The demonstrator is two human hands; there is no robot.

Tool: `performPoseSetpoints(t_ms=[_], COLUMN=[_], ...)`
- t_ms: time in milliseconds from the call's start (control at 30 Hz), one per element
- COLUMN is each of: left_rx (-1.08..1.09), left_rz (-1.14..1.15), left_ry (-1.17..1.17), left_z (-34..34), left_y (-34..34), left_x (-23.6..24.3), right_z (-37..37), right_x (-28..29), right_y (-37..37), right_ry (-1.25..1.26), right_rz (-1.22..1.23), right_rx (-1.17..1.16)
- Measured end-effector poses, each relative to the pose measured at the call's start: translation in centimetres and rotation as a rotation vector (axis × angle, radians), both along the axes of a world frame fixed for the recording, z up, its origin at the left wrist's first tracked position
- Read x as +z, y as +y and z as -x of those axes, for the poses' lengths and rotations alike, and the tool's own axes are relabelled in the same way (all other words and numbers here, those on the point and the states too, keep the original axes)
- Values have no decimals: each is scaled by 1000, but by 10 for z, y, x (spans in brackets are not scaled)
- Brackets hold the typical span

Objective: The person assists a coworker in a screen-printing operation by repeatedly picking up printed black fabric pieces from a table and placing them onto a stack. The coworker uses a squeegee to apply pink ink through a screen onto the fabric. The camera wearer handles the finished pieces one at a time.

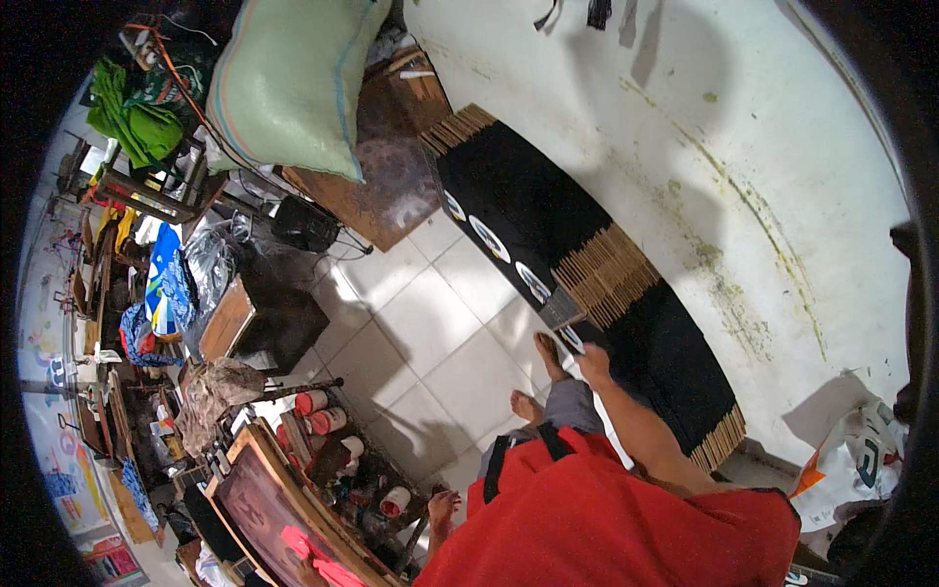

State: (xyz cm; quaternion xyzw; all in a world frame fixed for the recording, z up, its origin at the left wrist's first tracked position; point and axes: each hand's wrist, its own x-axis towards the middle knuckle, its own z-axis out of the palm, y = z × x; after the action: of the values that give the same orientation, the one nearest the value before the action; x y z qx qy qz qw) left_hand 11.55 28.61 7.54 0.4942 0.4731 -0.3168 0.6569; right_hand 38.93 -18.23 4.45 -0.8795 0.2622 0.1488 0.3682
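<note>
My right hand (593, 368) is closed at the near edge of a long row of black cloth pieces (528, 181), seemingly on the black cloth, though its fingertips are partly hidden. White round prints (486, 238) show along that edge. Wooden slats (606, 276) stick out in bunches between the black pieces. Just beyond the hand is a small dark grey panel (559, 309). Low by my left side, my left hand (443, 508) hangs with its fingers loosely bent and nothing visible in them. Beside it stand red-and-white paint tubs (395, 501).
To the left is a wood-framed printing screen (269, 504) with pink stains. A brown wooden table (377, 181) carries a pale green stuffed sack (293, 83). A dark box (264, 328) and a cluttered bench line the left. A stained white wall (773, 196) bounds the right.
</note>
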Motion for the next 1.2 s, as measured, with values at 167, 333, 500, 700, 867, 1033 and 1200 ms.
performPoseSetpoints(t_ms=[167, 333, 500, 700, 867, 1033, 1200], left_rx=[-92, -65, 11, -90, -334, -1158, -1140], left_rz=[-294, -345, -239, -359, -532, -859, -812], left_ry=[-122, -227, -187, -62, -177, -140, -123], left_z=[-48, -70, -31, 30, 67, 93, 107], left_y=[-35, -80, -113, -169, -212, -241, -232], left_x=[24, 52, 39, 13, 21, 20, -10], right_z=[96, 140, 115, 64, 68, 103, 115], right_x=[-31, -40, -51, -42, -47, -116, -165], right_y=[-34, -84, -106, -113, -146, -189, -190], right_ry=[-68, 324, 256, 19, 159, 373, 602], right_rz=[357, 487, 99, -288, 173, 183, 11], right_rx=[303, 996, 465, 157, 797, 1194, 1266])
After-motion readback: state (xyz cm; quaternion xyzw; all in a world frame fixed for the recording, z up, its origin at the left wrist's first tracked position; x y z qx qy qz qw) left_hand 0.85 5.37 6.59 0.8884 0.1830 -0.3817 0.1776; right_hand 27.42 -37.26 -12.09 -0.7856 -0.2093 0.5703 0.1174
